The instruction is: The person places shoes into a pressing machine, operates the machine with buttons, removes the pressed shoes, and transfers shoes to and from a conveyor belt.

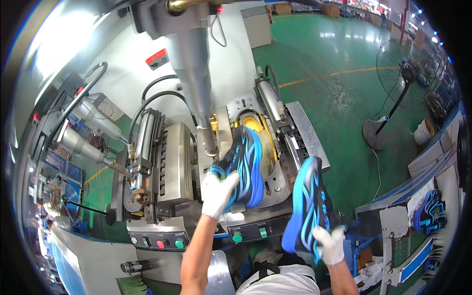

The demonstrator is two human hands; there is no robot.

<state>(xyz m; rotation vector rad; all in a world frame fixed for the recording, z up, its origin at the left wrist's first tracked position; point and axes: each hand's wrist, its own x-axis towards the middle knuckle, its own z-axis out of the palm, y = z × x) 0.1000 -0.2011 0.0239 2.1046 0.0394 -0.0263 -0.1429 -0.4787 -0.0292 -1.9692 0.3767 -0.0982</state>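
Observation:
In a white knitted glove, my left hand is closed on the collar end of a black and blue sneaker. This sneaker is tilted on its side over the right-hand station of a metal press, its toe near a yellow part. I cannot tell whether it touches the station. My right hand, gloved alike, grips a second sneaker in the same colours by its lower end. That one is held on its side in front of the press's right edge, toe pointing away from me.
A control panel with green buttons runs along the press front; another panel is to its left. A thick steel ram hangs above. At right stand a rack bearing another sneaker, and a floor fan.

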